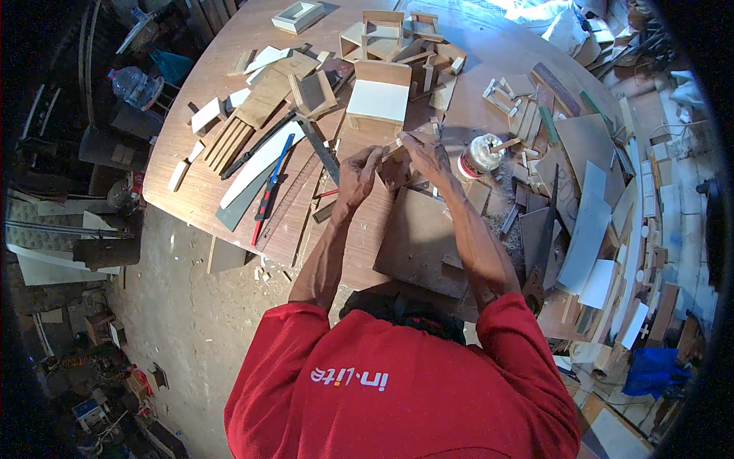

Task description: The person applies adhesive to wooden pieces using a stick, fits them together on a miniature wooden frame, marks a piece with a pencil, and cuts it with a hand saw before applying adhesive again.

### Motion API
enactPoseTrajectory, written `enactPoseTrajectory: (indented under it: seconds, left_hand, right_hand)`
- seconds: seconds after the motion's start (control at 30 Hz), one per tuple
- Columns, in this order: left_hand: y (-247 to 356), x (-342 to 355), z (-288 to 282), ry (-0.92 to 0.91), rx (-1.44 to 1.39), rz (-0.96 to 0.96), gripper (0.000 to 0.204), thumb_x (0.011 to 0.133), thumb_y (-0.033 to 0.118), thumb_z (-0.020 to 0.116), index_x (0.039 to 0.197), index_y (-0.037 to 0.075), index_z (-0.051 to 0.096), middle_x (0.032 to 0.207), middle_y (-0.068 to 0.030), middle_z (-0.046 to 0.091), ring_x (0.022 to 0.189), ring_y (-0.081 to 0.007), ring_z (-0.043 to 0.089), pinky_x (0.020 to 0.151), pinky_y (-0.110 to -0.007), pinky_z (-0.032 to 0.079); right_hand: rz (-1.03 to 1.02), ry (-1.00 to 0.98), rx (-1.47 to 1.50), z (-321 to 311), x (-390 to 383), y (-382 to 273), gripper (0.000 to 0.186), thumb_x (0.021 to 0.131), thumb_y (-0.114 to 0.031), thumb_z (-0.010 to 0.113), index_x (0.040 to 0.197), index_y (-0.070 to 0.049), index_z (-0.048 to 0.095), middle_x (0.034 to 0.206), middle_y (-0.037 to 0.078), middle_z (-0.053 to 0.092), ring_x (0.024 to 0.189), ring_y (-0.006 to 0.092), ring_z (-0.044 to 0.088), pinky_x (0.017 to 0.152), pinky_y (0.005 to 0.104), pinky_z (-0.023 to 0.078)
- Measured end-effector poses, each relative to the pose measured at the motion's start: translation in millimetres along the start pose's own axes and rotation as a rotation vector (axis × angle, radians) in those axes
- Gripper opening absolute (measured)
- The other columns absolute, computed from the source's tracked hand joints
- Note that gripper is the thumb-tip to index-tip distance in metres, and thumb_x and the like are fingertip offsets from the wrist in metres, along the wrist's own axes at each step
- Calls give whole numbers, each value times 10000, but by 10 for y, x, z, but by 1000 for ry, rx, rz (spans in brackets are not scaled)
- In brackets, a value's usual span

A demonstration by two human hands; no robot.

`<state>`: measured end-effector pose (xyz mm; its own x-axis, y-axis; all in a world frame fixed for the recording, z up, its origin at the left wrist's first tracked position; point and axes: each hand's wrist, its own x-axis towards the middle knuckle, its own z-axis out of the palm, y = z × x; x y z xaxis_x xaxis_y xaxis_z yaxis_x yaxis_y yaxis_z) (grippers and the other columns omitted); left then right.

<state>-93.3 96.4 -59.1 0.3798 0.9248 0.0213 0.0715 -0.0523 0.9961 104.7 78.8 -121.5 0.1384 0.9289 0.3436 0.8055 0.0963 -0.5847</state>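
My left hand and my right hand meet over the middle of the wooden table, fingers closed on a small thin wood piece. Just beyond them stands a small wooden box-like piece with a white panel. Right of my right hand is an open jar of white substance, with a stick across its top. A square brown board lies under my forearms. Left of my left hand lie a long metal ruler and a red-and-blue tool.
Small wooden assemblies and offcuts crowd the far side. A handsaw and stacked strips and panels lie at the right. A water jug stands beyond the left edge. Concrete floor shows at lower left, a blue bag at lower right.
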Motion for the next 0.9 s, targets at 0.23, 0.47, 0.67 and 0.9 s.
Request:
enactPoseTrajectory:
  seconds: [0.23,0.47,0.67,0.9]
  left_hand:
    - [28,-32,-97,2,-79,2,308,958,234,567,1034,-39,686,781,-7,614,741,-98,517,686,-250,436]
    - [-132,-15,-103,-3,-90,30,354,952,291,569,1050,-35,666,853,-39,637,826,-114,549,750,-260,452]
    - [-69,-221,-25,-18,-89,33,353,964,254,550,1172,-26,606,926,-47,642,853,-122,552,768,-265,449]
    - [-60,-346,74,146,-6,42,282,961,151,546,1161,-40,600,926,-72,650,856,-126,563,758,-271,456]
  right_hand:
    - [419,-83,327,-408,123,-759,400,898,-366,572,985,6,689,904,219,683,838,322,669,734,394,504]
    - [359,-102,299,-369,168,-691,365,890,-334,570,978,2,679,885,219,677,818,326,661,732,393,497]
    - [292,59,318,-355,-11,-461,282,919,-210,528,1064,-3,652,990,180,675,904,307,637,779,349,482]
    - [363,-21,242,-258,-580,-619,390,783,-93,557,1156,12,590,1114,236,630,1062,371,602,921,411,476]
